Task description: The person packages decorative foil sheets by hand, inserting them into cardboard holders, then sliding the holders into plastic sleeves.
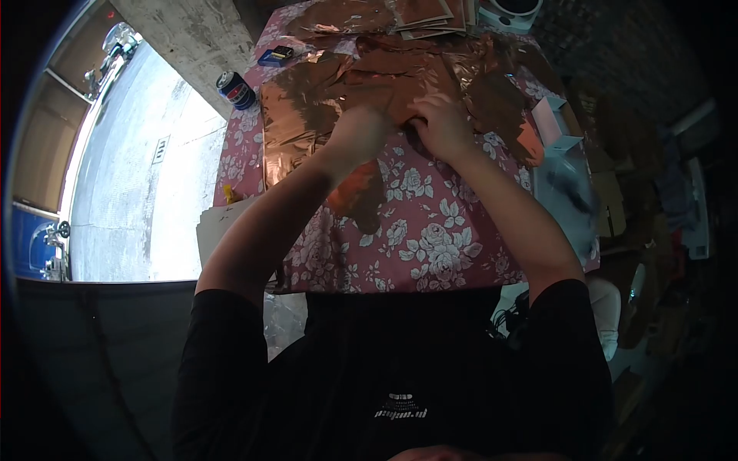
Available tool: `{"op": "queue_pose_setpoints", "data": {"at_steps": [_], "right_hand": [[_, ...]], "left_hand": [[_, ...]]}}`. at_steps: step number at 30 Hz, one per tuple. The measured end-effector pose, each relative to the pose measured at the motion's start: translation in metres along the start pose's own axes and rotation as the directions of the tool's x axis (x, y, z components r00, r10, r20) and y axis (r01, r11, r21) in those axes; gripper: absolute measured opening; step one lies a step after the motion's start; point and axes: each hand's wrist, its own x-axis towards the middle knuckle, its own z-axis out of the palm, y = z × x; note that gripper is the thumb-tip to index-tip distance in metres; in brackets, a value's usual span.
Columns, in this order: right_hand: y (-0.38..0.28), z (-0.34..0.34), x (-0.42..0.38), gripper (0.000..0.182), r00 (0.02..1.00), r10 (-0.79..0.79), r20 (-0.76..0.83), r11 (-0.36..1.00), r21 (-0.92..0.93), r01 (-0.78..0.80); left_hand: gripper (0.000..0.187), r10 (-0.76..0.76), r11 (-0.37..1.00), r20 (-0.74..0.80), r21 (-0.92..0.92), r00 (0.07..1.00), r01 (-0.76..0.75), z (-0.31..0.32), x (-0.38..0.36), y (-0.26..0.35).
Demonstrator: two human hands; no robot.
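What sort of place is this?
Probably a small, informal workshop opening onto a street or yard: crumpled copper-coloured foil spread over a flower-patterned tablecloth, a rough, bare pillar or wall beyond, and bright paved ground outside at the picture's left.

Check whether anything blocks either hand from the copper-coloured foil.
Nothing visible does. The left hand and right hand are both at the copper-coloured foil, apparently touching it. The can stands off to the left and the white box to the right, neither in between.
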Motion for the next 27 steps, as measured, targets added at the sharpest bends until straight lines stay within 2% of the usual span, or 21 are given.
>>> {"op": "queue_pose_setpoints", "data": {"at_steps": [1, 3, 7, 9, 10, 12, 13, 15, 16, 18, 19, 21, 22, 24, 25, 26, 27], "right_hand": [[-0.008, -0.006, -0.001, 0.030, 1.000, 0.004, 0.001, 1.000, -0.003, -0.004], [-0.021, -0.018, -0.005, 0.034, 0.977, 0.201, -0.074, 0.979, -0.018, -0.203], [-0.018, -0.010, -0.024, 0.041, 0.974, 0.214, -0.073, 0.977, 0.019, -0.213], [-0.011, -0.009, -0.027, 0.050, 0.940, 0.261, 0.219, 0.965, -0.092, -0.246], [-0.009, -0.010, -0.028, 0.050, 0.940, 0.265, 0.215, 0.964, -0.093, -0.251], [-0.006, -0.011, -0.031, 0.057, 0.958, 0.248, 0.146, 0.968, -0.067, -0.241], [-0.009, -0.015, -0.030, 0.057, 0.958, 0.250, 0.144, 0.968, -0.067, -0.242], [-0.013, -0.022, -0.028, 0.065, 0.974, 0.198, 0.112, 0.975, -0.121, -0.185], [-0.015, -0.022, -0.025, 0.065, 0.974, 0.198, 0.112, 0.975, -0.120, -0.185], [-0.019, -0.019, -0.021, 0.071, 0.998, 0.019, -0.057, 0.999, -0.036, -0.021], [-0.020, -0.018, -0.021, 0.071, 0.998, 0.020, -0.056, 0.999, -0.036, -0.022], [-0.020, -0.015, -0.022, 0.076, 0.984, 0.095, 0.150, 0.993, 0.048, -0.103], [-0.017, -0.012, -0.023, 0.076, 0.984, 0.096, 0.149, 0.993, 0.049, -0.105], [-0.015, -0.011, -0.022, 0.079, 0.929, 0.181, 0.322, 0.981, 0.002, -0.192], [-0.016, -0.014, -0.022, 0.079, 0.929, 0.184, 0.321, 0.981, 0.001, -0.195], [-0.017, -0.018, -0.023, 0.079, 0.927, 0.196, 0.320, 0.980, -0.080, -0.180], [-0.019, -0.023, -0.022, 0.079, 0.926, 0.207, 0.317, 0.973, -0.162, -0.163]], "left_hand": [[0.024, 0.004, 1.000, 0.001, -0.003, 1.000, -0.004, -0.010, 0.002, 0.004], [0.033, -0.122, 0.951, -0.187, -0.304, 0.975, 0.061, -0.028, 0.005, 0.005], [0.039, -0.118, 0.954, -0.158, -0.291, 0.980, 0.068, -0.024, 0.024, -0.010], [0.035, -0.114, 0.888, 0.009, -0.448, 0.993, 0.106, -0.033, 0.029, -0.011], [0.035, -0.109, 0.889, 0.010, -0.446, 0.994, 0.102, -0.032, 0.031, -0.013], [0.036, -0.155, 0.765, 0.028, -0.629, 0.987, 0.138, -0.031, 0.036, -0.016], [0.036, -0.153, 0.766, 0.028, -0.628, 0.988, 0.136, -0.019, 0.040, -0.024], [0.038, -0.243, 0.552, 0.038, -0.816, 0.969, 0.170, -0.006, 0.043, -0.029], [0.038, -0.244, 0.552, 0.039, -0.816, 0.969, 0.171, -0.006, 0.042, -0.030], [0.042, -0.136, 0.879, -0.177, -0.476, 0.975, 0.036, -0.011, 0.039, -0.029], [0.042, -0.136, 0.879, -0.176, -0.476, 0.975, 0.037, -0.017, 0.039, -0.026], [0.044, -0.161, 0.898, -0.021, -0.418, 0.987, 0.138, -0.021, 0.039, -0.022], [0.044, -0.161, 0.898, -0.020, -0.417, 0.987, 0.138, -0.018, 0.039, -0.021], [0.041, -0.222, 0.827, -0.042, -0.537, 0.974, 0.165, -0.018, 0.039, -0.015], [0.041, -0.219, 0.828, -0.041, -0.537, 0.975, 0.163, -0.020, 0.038, -0.012], [0.040, -0.318, 0.606, 0.037, -0.760, 0.947, 0.234, -0.022, 0.037, -0.009], [0.039, -0.386, 0.323, 0.140, -0.905, 0.912, 0.275, -0.027, 0.037, -0.005]]}}
